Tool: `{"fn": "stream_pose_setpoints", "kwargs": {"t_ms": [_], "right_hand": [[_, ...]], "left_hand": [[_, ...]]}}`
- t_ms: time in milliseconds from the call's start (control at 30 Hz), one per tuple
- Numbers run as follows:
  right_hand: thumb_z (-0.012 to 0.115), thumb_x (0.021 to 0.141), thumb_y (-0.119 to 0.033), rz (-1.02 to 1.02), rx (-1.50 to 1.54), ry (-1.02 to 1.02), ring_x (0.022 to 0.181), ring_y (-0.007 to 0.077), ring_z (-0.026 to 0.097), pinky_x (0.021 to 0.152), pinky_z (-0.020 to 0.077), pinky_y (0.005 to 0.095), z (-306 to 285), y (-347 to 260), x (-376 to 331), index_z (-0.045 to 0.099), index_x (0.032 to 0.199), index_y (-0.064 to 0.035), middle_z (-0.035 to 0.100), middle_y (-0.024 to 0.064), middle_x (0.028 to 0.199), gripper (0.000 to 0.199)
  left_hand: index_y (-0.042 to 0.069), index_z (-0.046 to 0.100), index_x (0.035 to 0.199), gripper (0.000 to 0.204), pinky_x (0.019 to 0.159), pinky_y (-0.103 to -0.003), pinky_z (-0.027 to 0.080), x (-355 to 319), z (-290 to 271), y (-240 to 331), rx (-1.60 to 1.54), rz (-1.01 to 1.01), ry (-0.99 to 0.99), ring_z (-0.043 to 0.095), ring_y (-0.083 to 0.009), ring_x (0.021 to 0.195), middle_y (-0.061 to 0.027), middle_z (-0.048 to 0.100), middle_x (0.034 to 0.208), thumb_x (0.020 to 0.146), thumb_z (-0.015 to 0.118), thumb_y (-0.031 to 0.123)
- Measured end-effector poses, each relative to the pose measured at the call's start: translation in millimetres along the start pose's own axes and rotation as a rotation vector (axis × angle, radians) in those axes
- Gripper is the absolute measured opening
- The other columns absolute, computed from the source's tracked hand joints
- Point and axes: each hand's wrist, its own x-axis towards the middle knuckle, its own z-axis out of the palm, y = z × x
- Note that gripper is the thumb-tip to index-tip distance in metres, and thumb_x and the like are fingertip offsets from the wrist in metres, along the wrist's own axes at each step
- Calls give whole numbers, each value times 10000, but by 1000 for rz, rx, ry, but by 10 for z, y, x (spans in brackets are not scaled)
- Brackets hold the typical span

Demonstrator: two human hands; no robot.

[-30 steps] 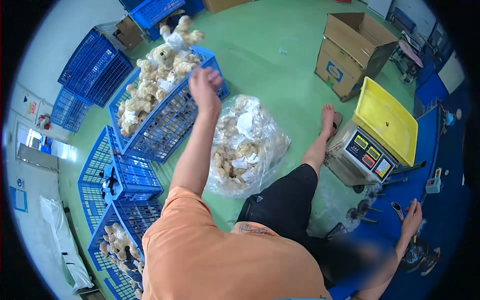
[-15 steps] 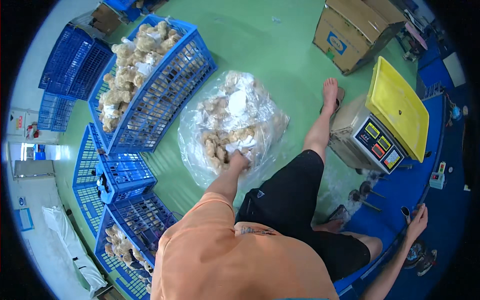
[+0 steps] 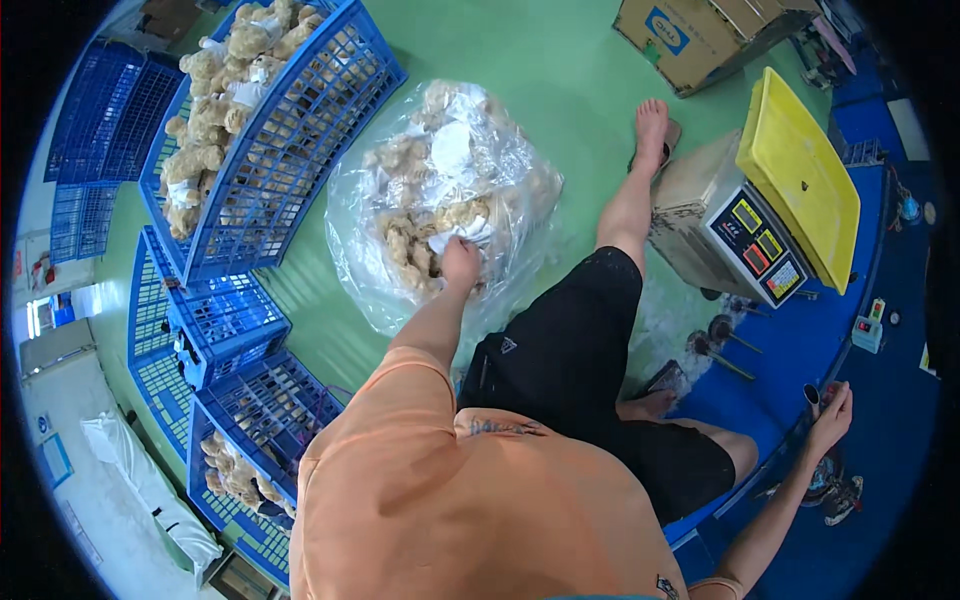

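My left hand [image 3: 460, 262] reaches into the opening of a large clear plastic bag [image 3: 352, 262] on the floor. Its fingers are closed on a curly tan plush toy [image 3: 440, 243] with a white cloth part. More tan plush toys [image 3: 395, 155] fill the bag, with white pieces among them; the film partly blurs them. Far to the right, my right hand [image 3: 830, 420] is beside a short metal tube [image 3: 811, 396] at the blue work surface. Its fingers are stretched out and appear to hold nothing, though a small reddish spot shows by them.
A blue plastic crate [image 3: 290, 150] heaped with plush toys stands left of the bag. More blue crates [image 3: 235, 330] sit nearer on the left. On the right are a scale with a yellow pan [image 3: 800, 185] and a cardboard box [image 3: 690, 45]. The floor [image 3: 500, 45] is green.
The whole view has shifted, so the bag and crates appear higher and farther left. My left hand has moved slightly deeper into the bag. My right hand stays by the metal tube.
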Motion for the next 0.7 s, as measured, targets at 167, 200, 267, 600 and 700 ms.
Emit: {"fn": "stream_pose_setpoints", "kwargs": {"t_ms": [167, 200, 267, 600, 700], "right_hand": [[472, 1060, -430, -190, -109, 19, 625, 106, 525, 474, 401, 248, 27, 102, 45, 693, 1011, -77, 607, 5, 762, 419], [472, 1060, -430, -187, -109, 20, 625, 106, 525, 474, 401, 248, 25, 129, 49, 693, 1011, -77, 607, 5, 762, 419], [469, 1060, -434, -175, -88, 36, 621, 112, 527, 488, 405, 257, 34, 182, 72, 695, 1013, -77, 611, 11, 762, 425], [471, 1059, -426, -219, -121, 77, 628, 124, 539, 550, 425, 282, 88, 100, 34, 700, 1027, -78, 628, 27, 776, 418], [473, 1060, -408, -216, -174, 84, 651, 135, 542, 602, 436, 297, 69, 92, 26, 698, 1027, -71, 624, 26, 773, 407]], "left_hand": [[42, 604, 1104, 295, 814, -473, 528, 122, -671, 287, 360, 230, 214, 609, -392, 995, -186, 611, 1116, 853, 619, 197], [53, 600, 1112, 311, 830, -473, 523, 198, -799, 292, 503, 247, 256, 605, -391, 1003, -178, 605, 1124, 842, 640, 202], [63, 596, 1121, 330, 847, -472, 518, 239, -1019, 289, 647, 270, 296, 600, -390, 1012, -170, 600, 1133, 831, 660, 207], [4, 648, 1006, 249, 788, -476, 551, 212, -1413, -9, 497, -27, -170, 665, -417, 839, -214, 699, 942, 862, 610, 204], [-1, 638, 959, 237, 763, -447, 556, 129, -1371, 596, 35, 119, 31, 675, -377, 841, -204, 701, 951, 939, 571, 226]]}}
